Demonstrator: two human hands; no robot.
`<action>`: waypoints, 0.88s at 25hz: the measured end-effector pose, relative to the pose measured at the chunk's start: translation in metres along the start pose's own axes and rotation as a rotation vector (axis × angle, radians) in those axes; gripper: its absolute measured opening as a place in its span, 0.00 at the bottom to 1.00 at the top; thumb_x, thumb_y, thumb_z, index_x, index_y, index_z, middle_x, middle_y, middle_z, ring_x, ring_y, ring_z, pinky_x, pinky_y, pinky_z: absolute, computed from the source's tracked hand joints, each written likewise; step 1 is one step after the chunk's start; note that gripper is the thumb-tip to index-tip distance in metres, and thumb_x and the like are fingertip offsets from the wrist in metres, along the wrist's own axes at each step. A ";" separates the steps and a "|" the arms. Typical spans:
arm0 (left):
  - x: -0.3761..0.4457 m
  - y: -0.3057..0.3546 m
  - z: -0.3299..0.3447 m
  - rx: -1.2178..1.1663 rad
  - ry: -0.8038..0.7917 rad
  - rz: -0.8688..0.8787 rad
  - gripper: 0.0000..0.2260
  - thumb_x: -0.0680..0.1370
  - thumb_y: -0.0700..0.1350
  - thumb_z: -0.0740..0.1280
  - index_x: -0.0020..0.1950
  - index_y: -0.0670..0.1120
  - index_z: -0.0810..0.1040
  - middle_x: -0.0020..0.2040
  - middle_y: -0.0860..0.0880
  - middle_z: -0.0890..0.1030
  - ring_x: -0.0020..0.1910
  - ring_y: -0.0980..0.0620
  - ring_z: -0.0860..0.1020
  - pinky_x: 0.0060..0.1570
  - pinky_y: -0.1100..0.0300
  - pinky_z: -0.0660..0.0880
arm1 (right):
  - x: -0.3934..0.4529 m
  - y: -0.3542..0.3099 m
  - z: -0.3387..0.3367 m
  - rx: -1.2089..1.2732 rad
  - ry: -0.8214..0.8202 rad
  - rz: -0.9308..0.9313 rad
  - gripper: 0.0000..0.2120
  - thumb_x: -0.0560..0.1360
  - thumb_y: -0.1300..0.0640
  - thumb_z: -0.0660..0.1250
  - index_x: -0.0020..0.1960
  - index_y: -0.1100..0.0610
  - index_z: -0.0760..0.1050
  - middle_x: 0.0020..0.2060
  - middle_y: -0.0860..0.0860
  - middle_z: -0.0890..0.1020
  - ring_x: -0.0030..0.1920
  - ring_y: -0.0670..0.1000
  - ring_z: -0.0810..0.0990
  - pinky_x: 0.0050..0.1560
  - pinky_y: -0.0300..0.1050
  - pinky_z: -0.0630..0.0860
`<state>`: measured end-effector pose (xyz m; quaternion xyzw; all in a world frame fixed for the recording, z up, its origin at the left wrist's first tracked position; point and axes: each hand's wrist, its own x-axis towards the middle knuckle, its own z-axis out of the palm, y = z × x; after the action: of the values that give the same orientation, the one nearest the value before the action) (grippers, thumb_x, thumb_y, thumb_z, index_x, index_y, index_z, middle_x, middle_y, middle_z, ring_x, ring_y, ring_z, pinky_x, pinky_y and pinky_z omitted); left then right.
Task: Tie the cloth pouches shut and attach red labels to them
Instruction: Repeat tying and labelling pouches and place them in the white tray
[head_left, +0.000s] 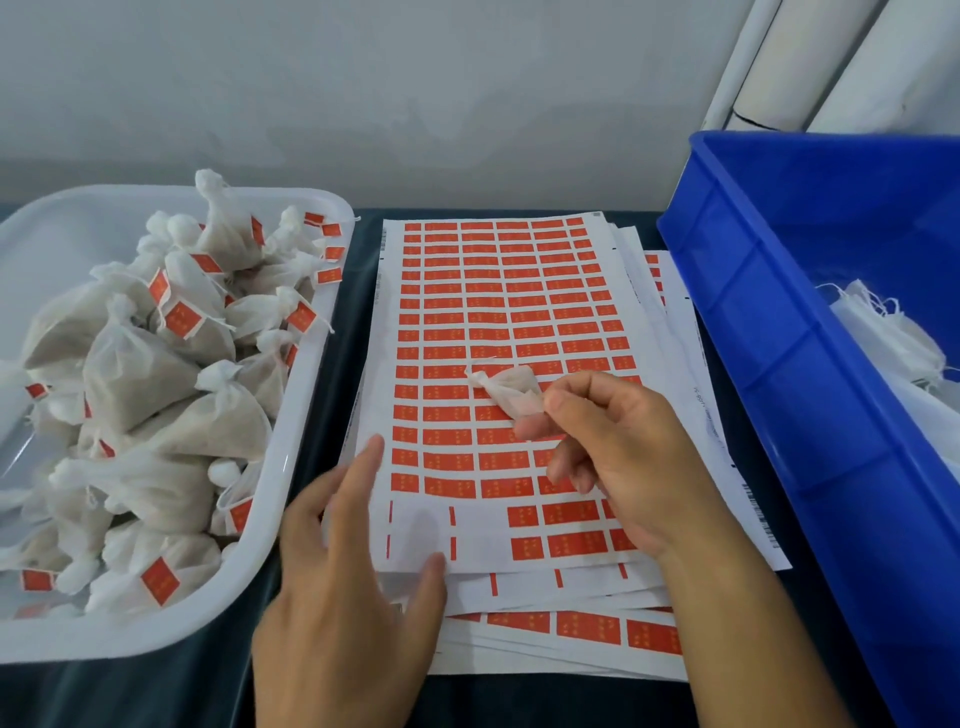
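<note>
I see a white plastic tray (306, 415) on my left, smooth with a soft sheen along its rim. The pouches (140, 374) heaped in it look like thin, matt, non-woven white cloth, slightly translucent over a greyish fill. Their red labels (182, 318) look like flat paper. The label sheets (498, 332) in the middle are white paper with a faint gloss where stickers have been peeled off, the red stickers matt. The small pouch (511, 392) in my right hand (618, 457) is the same gauzy cloth. The blue crate (769, 332) is hard, glossy plastic. The tabletop (208, 686) looks dark and matt.
</note>
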<state>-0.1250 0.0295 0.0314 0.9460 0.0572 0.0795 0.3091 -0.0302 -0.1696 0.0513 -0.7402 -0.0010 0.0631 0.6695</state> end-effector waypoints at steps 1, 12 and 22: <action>-0.001 0.007 -0.005 0.047 -0.025 0.047 0.43 0.64 0.53 0.82 0.76 0.59 0.66 0.59 0.51 0.77 0.37 0.62 0.70 0.30 0.72 0.62 | 0.000 0.000 0.000 0.026 0.015 -0.007 0.09 0.82 0.52 0.66 0.45 0.44 0.83 0.43 0.48 0.88 0.32 0.48 0.84 0.31 0.35 0.77; 0.092 0.049 0.005 0.048 -0.255 -0.029 0.18 0.83 0.61 0.57 0.71 0.72 0.57 0.57 0.63 0.82 0.36 0.60 0.78 0.36 0.67 0.79 | 0.025 -0.003 0.005 0.167 0.246 -0.020 0.03 0.77 0.51 0.73 0.49 0.50 0.83 0.41 0.50 0.87 0.41 0.52 0.87 0.44 0.42 0.83; 0.166 0.024 0.051 0.070 -0.224 -0.016 0.12 0.82 0.58 0.64 0.62 0.60 0.81 0.50 0.59 0.83 0.38 0.59 0.78 0.33 0.66 0.73 | 0.055 0.004 -0.003 0.084 0.313 -0.053 0.07 0.78 0.49 0.73 0.54 0.47 0.79 0.41 0.46 0.87 0.42 0.48 0.87 0.41 0.37 0.82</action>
<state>0.0484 0.0073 0.0238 0.9586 0.0328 -0.0314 0.2811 0.0245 -0.1681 0.0423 -0.7119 0.0865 -0.0704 0.6933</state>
